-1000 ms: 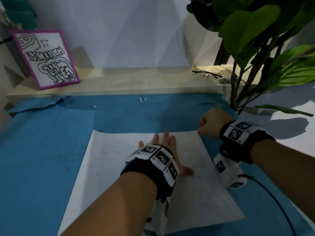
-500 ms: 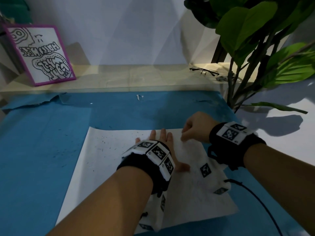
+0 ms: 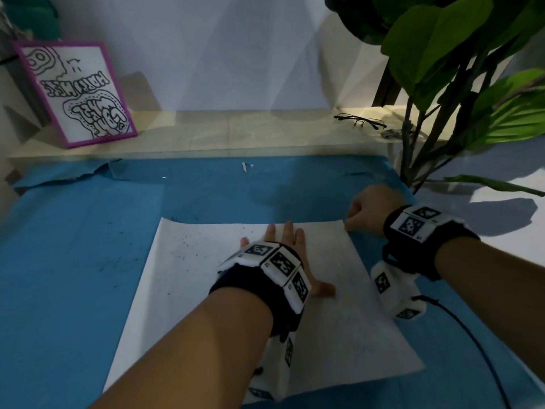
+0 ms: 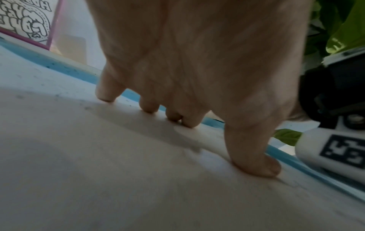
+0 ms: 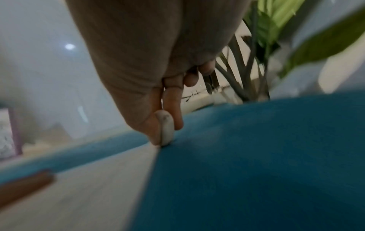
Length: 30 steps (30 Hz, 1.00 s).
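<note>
A large white paper sheet [image 3: 206, 290] lies flat on the blue mat [image 3: 73, 261]. My left hand [image 3: 284, 236] presses on it near its far edge, fingers straight and spread; the left wrist view shows the fingertips [image 4: 150, 107] and thumb down on the paper [image 4: 98, 171]. My right hand [image 3: 349, 222] is at the sheet's far right corner. In the right wrist view its thumb and forefinger pinch a small white oval piece [image 5: 167, 129], like an eraser, whose tip touches the corner of the paper [image 5: 88, 187]. The other fingers are curled in.
A purple-framed drawing [image 3: 76, 93] leans on the wall on a pale wooden ledge [image 3: 236, 134]. Black glasses [image 3: 359, 121] lie on the ledge at the right. A leafy plant [image 3: 442, 69] stands at the mat's right edge. A black cable [image 3: 472, 343] trails from my right wrist.
My right hand slid left over the paper's far edge half a second ago and is back at the far right corner. The left hand has stayed pressed on the sheet.
</note>
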Motion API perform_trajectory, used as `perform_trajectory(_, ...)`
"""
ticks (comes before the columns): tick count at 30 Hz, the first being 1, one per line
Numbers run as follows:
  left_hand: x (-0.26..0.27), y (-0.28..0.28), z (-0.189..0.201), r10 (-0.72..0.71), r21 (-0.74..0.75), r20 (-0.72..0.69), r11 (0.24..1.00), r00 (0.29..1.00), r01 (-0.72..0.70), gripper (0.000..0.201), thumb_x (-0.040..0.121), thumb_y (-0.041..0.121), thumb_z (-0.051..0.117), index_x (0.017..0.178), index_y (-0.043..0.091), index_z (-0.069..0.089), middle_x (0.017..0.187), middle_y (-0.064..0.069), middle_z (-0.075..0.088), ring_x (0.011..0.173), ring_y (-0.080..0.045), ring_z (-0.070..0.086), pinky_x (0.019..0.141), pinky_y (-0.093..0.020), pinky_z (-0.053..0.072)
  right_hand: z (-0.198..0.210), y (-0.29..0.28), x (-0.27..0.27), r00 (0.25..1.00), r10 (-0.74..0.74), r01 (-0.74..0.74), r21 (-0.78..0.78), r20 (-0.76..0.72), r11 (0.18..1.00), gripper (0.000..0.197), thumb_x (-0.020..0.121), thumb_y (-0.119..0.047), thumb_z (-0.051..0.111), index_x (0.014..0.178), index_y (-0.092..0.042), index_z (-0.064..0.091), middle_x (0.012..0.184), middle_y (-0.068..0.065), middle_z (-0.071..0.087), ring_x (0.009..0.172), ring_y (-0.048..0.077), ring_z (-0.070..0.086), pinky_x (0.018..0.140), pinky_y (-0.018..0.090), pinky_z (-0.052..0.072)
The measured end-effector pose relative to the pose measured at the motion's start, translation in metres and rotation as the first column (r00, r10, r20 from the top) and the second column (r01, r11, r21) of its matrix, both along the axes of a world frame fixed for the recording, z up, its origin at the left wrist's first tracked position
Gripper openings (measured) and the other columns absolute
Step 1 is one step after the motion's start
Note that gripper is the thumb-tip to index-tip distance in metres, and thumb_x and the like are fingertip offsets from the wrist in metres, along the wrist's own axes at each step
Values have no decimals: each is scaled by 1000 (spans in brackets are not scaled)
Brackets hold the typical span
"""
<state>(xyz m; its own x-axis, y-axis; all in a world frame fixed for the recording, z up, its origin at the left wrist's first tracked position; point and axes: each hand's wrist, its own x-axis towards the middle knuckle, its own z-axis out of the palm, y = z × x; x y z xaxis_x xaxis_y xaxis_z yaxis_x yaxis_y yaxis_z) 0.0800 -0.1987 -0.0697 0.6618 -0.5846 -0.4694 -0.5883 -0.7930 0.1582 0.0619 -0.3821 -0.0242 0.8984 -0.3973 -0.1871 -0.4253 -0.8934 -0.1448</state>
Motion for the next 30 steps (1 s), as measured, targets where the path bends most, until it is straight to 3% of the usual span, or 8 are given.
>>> perform_trajectory(3, 0, -1, 1, 4, 0, -3, 1000, 1000, -4, 119, 68, 86, 45, 150, 24, -16, 157, 5, -23, 145, -27, -17, 108, -67, -1, 12, -2, 4, 998, -9, 16, -108, 67, 994, 11, 77, -33, 69, 71, -24, 68, 88, -4, 71, 81, 16, 62, 63, 22, 43)
perform_trajectory(5, 2, -1, 1, -6, 7, -1, 1000, 1000, 6, 119, 68, 86, 45, 150, 24, -16, 157, 5, -23, 145, -28, -17, 107, -67, -1, 15, 7, 0, 926, -167, 102, 203, 338, 974, 13, 77, -26, 72, 69, -19, 65, 81, -1, 67, 75, 15, 59, 65, 26, 44)
perform_trajectory(8, 7, -1, -7, -44, 43, -11, 998, 999, 45, 119, 70, 85, 42, 149, 20, -18, 157, 1, -23, 145, -32, -15, 110, -67, 4, -3, 39, -25, 662, -672, 62, 869, 332, 491, 23, 77, -19, 74, 58, -18, 61, 62, -3, 59, 52, 8, 45, 51, 26, 37)
perform_trajectory(10, 11, -2, -13, -111, 111, 61, 988, 992, 104, 117, 73, 84, 39, 150, 14, -16, 158, -7, -19, 145, -37, -9, 111, -63, 8, -21, 64, -45, 614, -785, 47, 989, 83, 141, 17, 80, -15, 71, 66, -14, 61, 60, -2, 57, 47, 10, 38, 44, 24, 33)
perform_trajectory(12, 10, -7, -1, -201, 133, 158, 974, 967, 181, 103, 85, 71, 40, 151, 5, -5, 158, -16, -10, 145, -40, 0, 114, -55, 9, -38, 74, -58, 558, -830, -1, 1000, 16, 19, 12, 81, -12, 70, 74, -10, 60, 61, 1, 57, 46, 10, 41, 42, 22, 35)
perform_trajectory(17, -2, -29, 39, -551, -65, 149, 823, 821, 564, 53, 99, 19, 41, 150, 12, 25, 159, -7, 13, 146, -24, 9, 115, -47, 3, -54, 68, -65, 419, -907, -219, 974, 32, -66, 9, 86, -10, 63, 78, -7, 62, 70, 13, 56, 62, 19, 50, 56, 28, 44)
perform_trajectory(25, 52, -62, 18, -315, 122, 203, 948, 927, 296, 59, 104, 38, 23, 153, 19, -4, 160, 0, -10, 147, -25, -6, 115, -45, 0, -52, 73, -65, 468, -873, -115, 989, 135, 91, 5, 85, -11, 65, 81, -9, 62, 60, -1, 57, 45, 7, 43, 42, 21, 38)
perform_trajectory(30, 37, -54, 16, -505, 97, 76, 862, 859, 498, 55, 103, 40, 23, 153, 29, 1, 160, 9, -6, 147, -15, -3, 116, -42, 3, -51, 76, -64, 438, -889, -159, 985, 136, 72, 10, 85, -8, 63, 75, -9, 61, 53, -2, 55, 46, 9, 43, 44, 21, 38)
